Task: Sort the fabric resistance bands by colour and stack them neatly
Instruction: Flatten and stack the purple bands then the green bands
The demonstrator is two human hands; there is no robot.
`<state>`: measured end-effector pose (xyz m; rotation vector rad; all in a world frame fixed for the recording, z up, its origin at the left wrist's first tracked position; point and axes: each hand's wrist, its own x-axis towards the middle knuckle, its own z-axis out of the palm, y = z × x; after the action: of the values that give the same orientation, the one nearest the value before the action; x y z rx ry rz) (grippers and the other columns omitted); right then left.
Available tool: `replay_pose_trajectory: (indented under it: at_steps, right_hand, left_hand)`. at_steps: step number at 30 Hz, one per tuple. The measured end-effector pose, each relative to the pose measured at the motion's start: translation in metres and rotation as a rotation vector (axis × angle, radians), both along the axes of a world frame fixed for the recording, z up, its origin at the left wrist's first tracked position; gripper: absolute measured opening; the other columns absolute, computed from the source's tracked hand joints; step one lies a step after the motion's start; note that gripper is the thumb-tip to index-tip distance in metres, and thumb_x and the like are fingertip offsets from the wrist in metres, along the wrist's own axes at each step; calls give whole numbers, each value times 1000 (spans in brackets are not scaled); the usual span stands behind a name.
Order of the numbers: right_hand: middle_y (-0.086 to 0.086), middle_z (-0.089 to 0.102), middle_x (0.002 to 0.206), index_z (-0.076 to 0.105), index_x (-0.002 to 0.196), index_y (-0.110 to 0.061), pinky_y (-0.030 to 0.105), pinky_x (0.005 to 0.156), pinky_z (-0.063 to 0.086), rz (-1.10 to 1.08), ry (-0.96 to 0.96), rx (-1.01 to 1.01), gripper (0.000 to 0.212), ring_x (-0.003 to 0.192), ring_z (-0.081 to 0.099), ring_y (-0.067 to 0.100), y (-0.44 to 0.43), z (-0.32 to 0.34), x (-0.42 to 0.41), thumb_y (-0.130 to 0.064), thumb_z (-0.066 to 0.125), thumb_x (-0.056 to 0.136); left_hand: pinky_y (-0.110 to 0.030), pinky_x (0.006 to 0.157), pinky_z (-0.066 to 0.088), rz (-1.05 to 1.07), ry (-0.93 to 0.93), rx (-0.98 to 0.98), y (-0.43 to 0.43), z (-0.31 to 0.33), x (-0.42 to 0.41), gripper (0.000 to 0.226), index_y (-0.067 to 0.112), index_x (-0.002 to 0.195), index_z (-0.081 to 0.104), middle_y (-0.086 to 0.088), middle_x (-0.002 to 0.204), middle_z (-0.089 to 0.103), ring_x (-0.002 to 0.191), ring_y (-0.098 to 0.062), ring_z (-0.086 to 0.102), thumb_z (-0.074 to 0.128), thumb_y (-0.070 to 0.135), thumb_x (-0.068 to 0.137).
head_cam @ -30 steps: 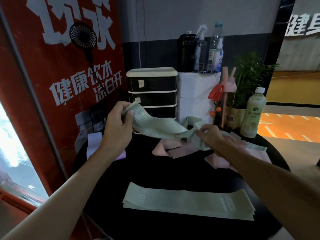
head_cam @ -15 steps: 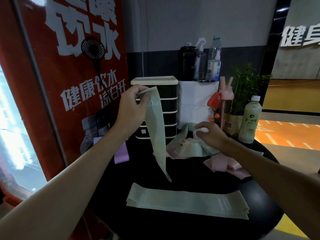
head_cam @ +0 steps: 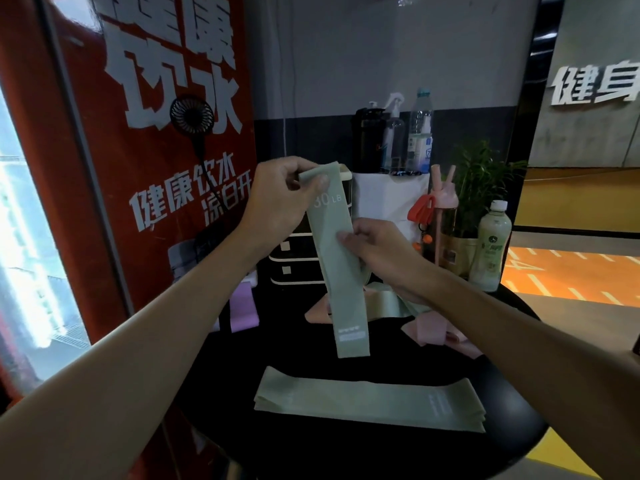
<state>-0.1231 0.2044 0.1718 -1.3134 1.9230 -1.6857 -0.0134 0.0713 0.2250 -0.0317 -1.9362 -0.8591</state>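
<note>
A pale green band marked 30 LB [head_cam: 341, 289] hangs straight down over the round black table [head_cam: 381, 452]. My left hand [head_cam: 277, 199] pinches its top end. My right hand [head_cam: 377, 251] holds it at the middle, thumb on the front. A flat stack of green bands [head_cam: 367, 401] lies near the table's front. Behind the hanging band sits a loose heap with another green band [head_cam: 384, 303] and pink bands [head_cam: 436, 332]. A purple band [head_cam: 244, 308] lies at the table's left edge.
At the back of the table stand a black-and-cream drawer unit [head_cam: 294, 261], a white box [head_cam: 391, 199] topped with bottles, a pink drinking bottle [head_cam: 443, 216], a potted plant [head_cam: 481, 188] and a pale drink bottle [head_cam: 490, 247]. A red poster wall [head_cam: 156, 168] stands close on the left.
My left hand lifted the green band higher, and it now hangs flat, facing me. My right hand left the heap and took hold of the band's middle.
</note>
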Motion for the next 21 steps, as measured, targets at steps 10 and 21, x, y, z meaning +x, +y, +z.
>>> replay_pose_trajectory:
  at_steps: [10, 21]
  right_hand:
    - [14, 73, 105, 54, 126, -3, 37, 82, 56, 290, -188, 110, 33, 97, 70, 30, 31, -38, 13, -10, 59, 94]
    - [-9, 69, 74, 68, 79, -9, 21, 65, 47, 109, -118, 211, 16, 72, 64, 8, 89, -74, -10, -12, 61, 93]
  left_hand:
    - [-20, 46, 48, -7, -21, 203, -2, -7, 6, 13, 18, 92, 68, -2, 78, 73, 64, -8, 69, 60, 9, 97]
    - [-24, 53, 56, 120, -2, 510, -35, -46, 32, 6, 8, 93, 64, -9, 84, 69, 66, -12, 70, 60, 9, 98]
